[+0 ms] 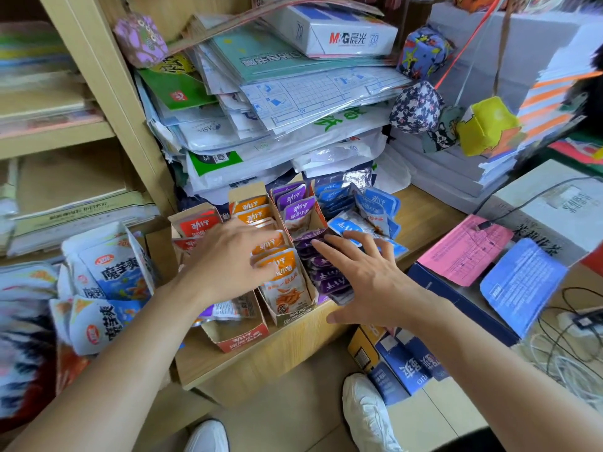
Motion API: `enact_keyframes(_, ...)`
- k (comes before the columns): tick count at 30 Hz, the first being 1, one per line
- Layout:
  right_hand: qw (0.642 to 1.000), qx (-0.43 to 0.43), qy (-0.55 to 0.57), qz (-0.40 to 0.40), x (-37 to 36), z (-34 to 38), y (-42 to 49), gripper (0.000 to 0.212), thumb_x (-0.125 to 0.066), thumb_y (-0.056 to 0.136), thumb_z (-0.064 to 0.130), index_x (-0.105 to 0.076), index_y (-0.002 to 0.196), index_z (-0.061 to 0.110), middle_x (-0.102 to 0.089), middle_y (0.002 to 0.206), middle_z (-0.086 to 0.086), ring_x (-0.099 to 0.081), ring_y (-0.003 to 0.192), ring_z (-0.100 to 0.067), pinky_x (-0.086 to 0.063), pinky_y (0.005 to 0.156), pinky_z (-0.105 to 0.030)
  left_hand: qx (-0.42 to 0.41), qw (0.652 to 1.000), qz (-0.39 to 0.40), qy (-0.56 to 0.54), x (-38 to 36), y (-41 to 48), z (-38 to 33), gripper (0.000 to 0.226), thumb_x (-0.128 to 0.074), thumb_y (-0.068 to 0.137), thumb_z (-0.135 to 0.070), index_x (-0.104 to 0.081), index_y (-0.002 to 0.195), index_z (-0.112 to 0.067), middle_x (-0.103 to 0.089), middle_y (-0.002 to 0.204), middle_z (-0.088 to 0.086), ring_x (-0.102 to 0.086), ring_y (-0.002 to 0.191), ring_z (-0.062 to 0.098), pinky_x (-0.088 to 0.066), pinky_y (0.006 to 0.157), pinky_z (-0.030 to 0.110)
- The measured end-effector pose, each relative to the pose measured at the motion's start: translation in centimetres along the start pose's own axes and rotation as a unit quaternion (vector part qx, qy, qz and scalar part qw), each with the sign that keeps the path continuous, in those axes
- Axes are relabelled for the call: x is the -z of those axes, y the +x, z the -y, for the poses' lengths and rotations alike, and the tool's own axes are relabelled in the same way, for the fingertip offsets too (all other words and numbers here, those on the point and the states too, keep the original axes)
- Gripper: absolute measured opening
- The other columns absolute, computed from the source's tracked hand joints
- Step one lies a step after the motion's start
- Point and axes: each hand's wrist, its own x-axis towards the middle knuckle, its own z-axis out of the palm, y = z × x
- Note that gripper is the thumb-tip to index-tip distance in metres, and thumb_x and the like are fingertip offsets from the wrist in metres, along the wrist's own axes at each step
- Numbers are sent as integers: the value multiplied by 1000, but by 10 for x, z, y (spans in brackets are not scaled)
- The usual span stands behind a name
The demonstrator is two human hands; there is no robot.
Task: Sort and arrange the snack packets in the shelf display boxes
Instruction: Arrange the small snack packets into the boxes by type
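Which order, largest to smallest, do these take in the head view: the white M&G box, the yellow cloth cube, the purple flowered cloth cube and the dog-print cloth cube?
1. white M&G box
2. yellow cloth cube and purple flowered cloth cube: they look about alike, so I do not rank them
3. dog-print cloth cube, partly hidden

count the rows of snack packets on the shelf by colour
red packet row: 1
orange packet row: 1
purple packet row: 1
blue packet row: 1
total: 4
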Motion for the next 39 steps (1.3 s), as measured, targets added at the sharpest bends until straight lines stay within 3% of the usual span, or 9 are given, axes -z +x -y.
enact_keyframes(4, 998, 10, 55, 0, 11, 9, -3, 114, -63, 67, 83, -3, 156, 47, -7, 164, 16, 1, 148, -17, -6, 117, -51, -50, 995, 45, -70, 0, -11, -1, 25, -80, 82, -40, -77, 107, -39, -68, 123, -18, -57, 114, 3, -42, 104, 45)
enact_keyframes(9, 994, 57, 71, -68, 13, 28, 5, 77, -61, 78, 74, -38, 147, 48, -35, 155, 18, -16, 146, -19, -17, 109, -52, -32, 983, 79, -162, 10, -30, -5, 32, -85, 75, -39, -77, 106, -40, -70, 117, -21, -60, 110, -11, -49, 100, 25)
enact_keyframes(16, 988, 90, 108, -62, 4, 43, 20, 30, -71, 85, 51, -72, 110, 35, -64, 119, 16, -42, 126, -13, -21, 97, -37, -42, 982, -59, -174, 27, -50, 16, 15, -80, 76, -36, -81, 89, -32, -73, 88, -22, -67, 86, 1, -57, 79, 32)
enact_keyframes(19, 990, 89, 100, -49, 7, 48, 24, 27, -70, 85, 51, -69, 101, 30, -61, 115, 13, -41, 121, -12, -23, 97, -38, -35, 989, -124, -74, 34, -57, 38, 30, -63, 73, -40, -78, 96, -28, -69, 96, -16, -57, 93, 12, -51, 83, 41)
enact_keyframes(23, 991, 94, 68, -70, 8, 55, 35, 27, -69, 83, 49, -64, 94, 25, -53, 139, 10, -37, 129, -20, -23, 93, -38, 10, 999, -35, 4, 36, -75, 57, 68, -60, 66, -64, -63, 129, -40, -49, 136, -17, -38, 123, 17, -36, 104, 47)
enact_keyframes(26, 991, 96, 48, -74, 9, 62, 48, 29, -72, 83, 47, -61, 99, 26, -44, 150, 10, -31, 135, -24, -28, 100, -50, 7, 999, 22, 25, 32, -83, 59, 87, -61, 57, -86, -56, 134, -47, -30, 149, -19, -25, 135, 17, -24, 108, 41)
enact_keyframes(30, 994, 81, 47, -51, 8, 64, 64, 43, -72, 81, 51, -57, 113, 27, -61, 126, 12, -32, 124, -21, -28, 99, -51, -17, 999, 16, 30, 32, -83, 60, 46, -75, 70, -66, -71, 111, -45, -33, 150, -17, -30, 130, 15, -35, 107, 45)
enact_keyframes(33, 993, 82, 52, -74, 10, 64, 66, 44, -75, 77, 50, -56, 110, 28, -64, 110, 13, -34, 105, -17, -28, 91, -45, -35, 998, -50, -3, 33, -81, 64, 14, -77, 77, -38, -77, 91, -37, -53, 133, -12, -47, 113, 14, -50, 88, 47)
enact_keyframes(39, 988, 121, 78, -48, 19, 53, 46, 37, -69, 77, 52, -71, 108, 32, -60, 107, 21, -43, 104, -11, -26, 88, -37, 40, 975, -187, -109, 35, -73, 73, 16, -69, 90, -38, -75, 91, -23, -68, 87, -11, -61, 80, 12, -51, 72, 39)
